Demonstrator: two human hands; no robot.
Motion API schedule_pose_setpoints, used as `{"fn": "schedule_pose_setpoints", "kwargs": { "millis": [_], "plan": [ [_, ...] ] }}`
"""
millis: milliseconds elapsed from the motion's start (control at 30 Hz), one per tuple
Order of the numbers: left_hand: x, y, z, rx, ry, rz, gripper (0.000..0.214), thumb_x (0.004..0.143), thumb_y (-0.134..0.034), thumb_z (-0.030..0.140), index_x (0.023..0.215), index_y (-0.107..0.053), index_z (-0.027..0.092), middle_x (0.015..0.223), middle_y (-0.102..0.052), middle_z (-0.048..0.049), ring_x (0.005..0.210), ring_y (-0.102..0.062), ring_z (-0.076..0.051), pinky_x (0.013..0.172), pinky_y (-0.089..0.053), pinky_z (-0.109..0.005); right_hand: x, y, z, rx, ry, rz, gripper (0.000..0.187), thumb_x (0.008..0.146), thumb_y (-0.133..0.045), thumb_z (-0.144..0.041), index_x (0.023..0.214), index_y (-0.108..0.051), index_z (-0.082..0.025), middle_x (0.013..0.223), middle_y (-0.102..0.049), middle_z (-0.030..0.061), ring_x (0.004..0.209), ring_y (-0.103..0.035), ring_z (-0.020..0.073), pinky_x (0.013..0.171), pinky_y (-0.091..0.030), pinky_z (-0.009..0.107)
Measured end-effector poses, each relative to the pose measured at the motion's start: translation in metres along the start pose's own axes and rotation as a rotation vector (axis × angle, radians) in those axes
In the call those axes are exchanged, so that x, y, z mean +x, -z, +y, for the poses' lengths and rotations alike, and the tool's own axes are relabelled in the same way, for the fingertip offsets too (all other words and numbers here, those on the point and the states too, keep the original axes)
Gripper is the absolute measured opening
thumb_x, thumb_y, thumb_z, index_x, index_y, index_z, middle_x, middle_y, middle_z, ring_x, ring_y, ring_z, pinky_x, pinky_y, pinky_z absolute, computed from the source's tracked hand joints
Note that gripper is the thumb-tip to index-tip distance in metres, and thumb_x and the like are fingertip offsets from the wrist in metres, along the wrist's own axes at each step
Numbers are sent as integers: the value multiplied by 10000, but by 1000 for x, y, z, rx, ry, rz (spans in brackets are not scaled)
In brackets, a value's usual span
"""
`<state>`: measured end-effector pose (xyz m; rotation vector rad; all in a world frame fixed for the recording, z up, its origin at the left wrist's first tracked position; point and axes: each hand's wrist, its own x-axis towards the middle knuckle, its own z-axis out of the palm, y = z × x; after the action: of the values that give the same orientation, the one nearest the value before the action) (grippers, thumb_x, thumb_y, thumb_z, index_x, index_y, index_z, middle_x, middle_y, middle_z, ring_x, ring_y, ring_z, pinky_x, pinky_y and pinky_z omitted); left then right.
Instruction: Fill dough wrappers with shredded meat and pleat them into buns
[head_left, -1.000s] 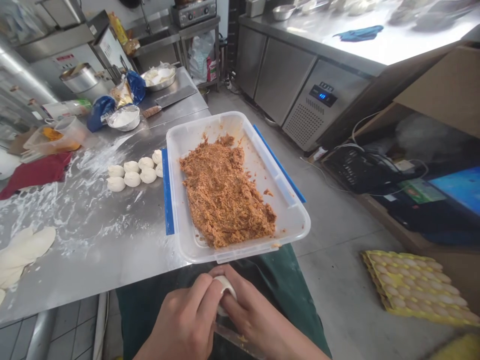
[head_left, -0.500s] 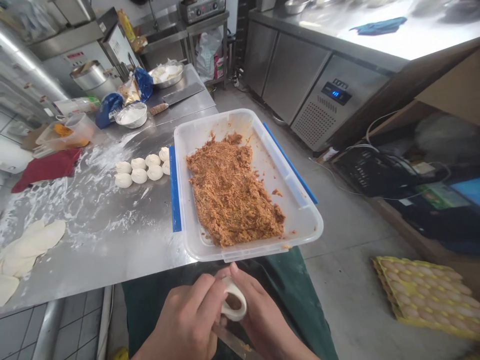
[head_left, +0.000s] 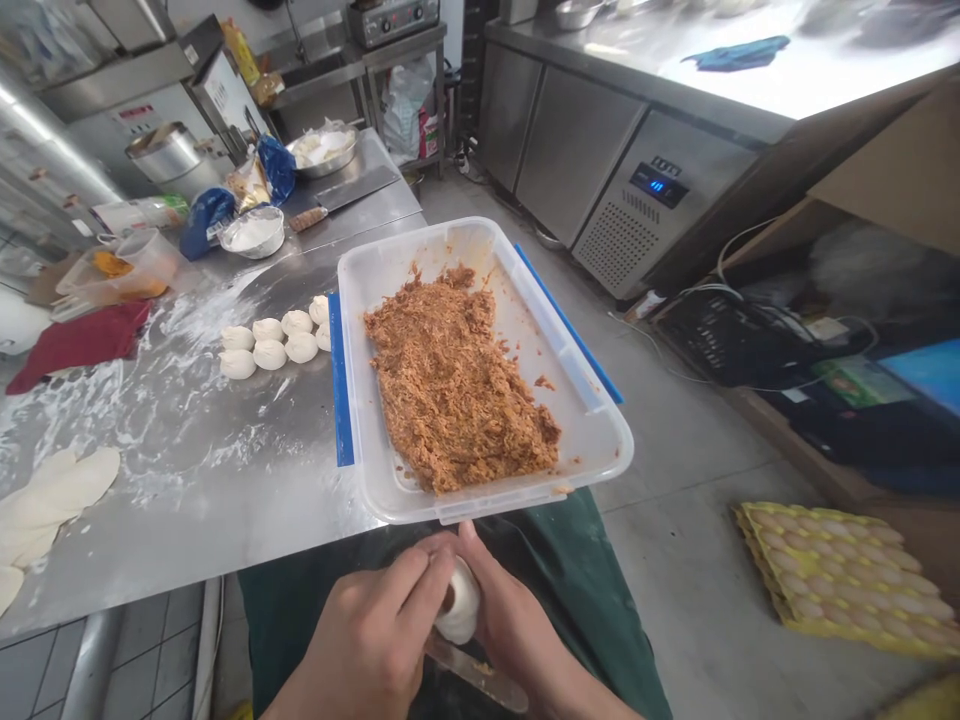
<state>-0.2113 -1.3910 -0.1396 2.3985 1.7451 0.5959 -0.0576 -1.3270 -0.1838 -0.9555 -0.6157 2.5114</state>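
Low in the view, close to my body, a partly closed dough bun (head_left: 460,605) sits between my two hands, brown filling showing through its narrowed opening. My left hand (head_left: 375,620) pinches the dough rim with its fingertips. Cupped round the other side of the bun is my right hand (head_left: 517,615), thumb pointing up. A flat filling spatula (head_left: 484,676) sticks out from under my left hand, its tip at lower right; its grip end is hidden. Just beyond my hands stands a clear plastic tub (head_left: 592,430) of brown minced filling (head_left: 465,390).
Two rows of shaped buns (head_left: 270,353) stand left of the tub on the floured steel table (head_left: 187,540). Flat dough wrappers (head_left: 64,490) lie at left. Farther back are a flour bowl (head_left: 253,235) and a cleaver (head_left: 352,195). Egg trays (head_left: 847,580) are on the floor at right.
The bun has turned in my hands and its opening looks smaller, now facing my left fingers. More of the spatula shows. The whole view has shifted slightly.
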Motion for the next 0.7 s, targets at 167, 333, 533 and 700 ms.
{"fn": "schedule_pose_setpoints", "kwargs": {
  "millis": [167, 333, 533, 700],
  "plan": [
    [-2, 0, 0, -55, 10, 56, 375, 926, -467, 42, 1268, -614, 90, 901, -717, -73, 628, -680, -154, 543, -578, -268, -1, -3, -2, -12, -4, -24, 446, 1019, -555, -595, 922, -708, -187, 675, -640, -1, 588, -542, 153, 570, -423, 284],
    [-3, 1, -1, -14, -19, -11, 475, 930, -427, 24, 1376, -583, 76, 1170, -738, -146, 927, -766, -189, 675, -622, -253, 2, -4, -1, -43, -8, -7, 557, 1028, -490, -653, 853, -703, -169, 673, -652, 15, 589, -543, 140, 576, -426, 271],
    [1, 5, 1, -30, 6, 49, 416, 943, -465, 31, 1329, -608, 95, 998, -738, -84, 693, -710, -142, 575, -573, -250, 3, -2, 0, -45, 3, 24, 537, 1000, -553, -650, 828, -708, -166, 635, -636, 10, 547, -560, 146, 533, -442, 272],
    [-1, 3, 0, -32, 5, 59, 365, 919, -472, 20, 1228, -654, 90, 986, -736, -97, 755, -736, -166, 608, -593, -264, 1, -1, -5, -89, -31, -32, 512, 990, -574, -651, 922, -732, -169, 713, -664, 14, 582, -551, 133, 558, -456, 261]
  ]
}}
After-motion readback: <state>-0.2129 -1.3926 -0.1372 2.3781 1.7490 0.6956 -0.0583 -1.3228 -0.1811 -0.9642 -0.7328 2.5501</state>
